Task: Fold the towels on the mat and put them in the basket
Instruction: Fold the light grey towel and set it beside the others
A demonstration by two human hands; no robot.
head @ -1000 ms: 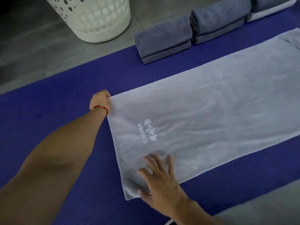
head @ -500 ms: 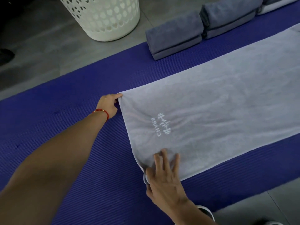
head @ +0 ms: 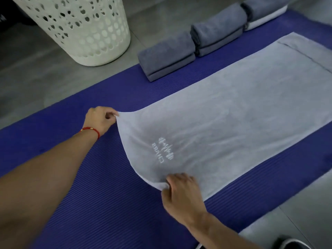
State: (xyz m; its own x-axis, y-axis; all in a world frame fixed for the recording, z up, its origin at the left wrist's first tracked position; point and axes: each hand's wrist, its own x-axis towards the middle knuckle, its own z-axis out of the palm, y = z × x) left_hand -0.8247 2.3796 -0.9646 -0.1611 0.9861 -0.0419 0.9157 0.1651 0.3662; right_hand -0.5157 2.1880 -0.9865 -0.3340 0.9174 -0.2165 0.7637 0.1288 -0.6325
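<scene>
Head view: a pale grey towel lies spread lengthwise on a purple ribbed mat, running from the centre of the frame out toward 2 o'clock, where its far end shows a seam or folded strip. A white printed logo sits near the towel's near short edge.

The left hand, at about 9 o'clock of the towel's near end, pinches the far corner of that short edge; its fingers are curled together and clamped on the cloth, and the corner is lifted off the mat. A red string bracelet circles the left wrist.

The right hand, toward 6 o'clock, grips the near corner of the same edge, fingers curled and clamped on a bunched bit of towel. Between the two hands the short edge curves in a shallow arc, raised slightly.

Beyond the spread towel, at 12 to 1 o'clock, three darker grey folded towels lie in a row along the mat's far edge, touching end to end; the farthest rests on a lighter fold.

A white perforated basket stands on the grey floor at 11 o'clock, off the mat, near the closest folded towel. A dark shoe shows at the bottom right corner.
</scene>
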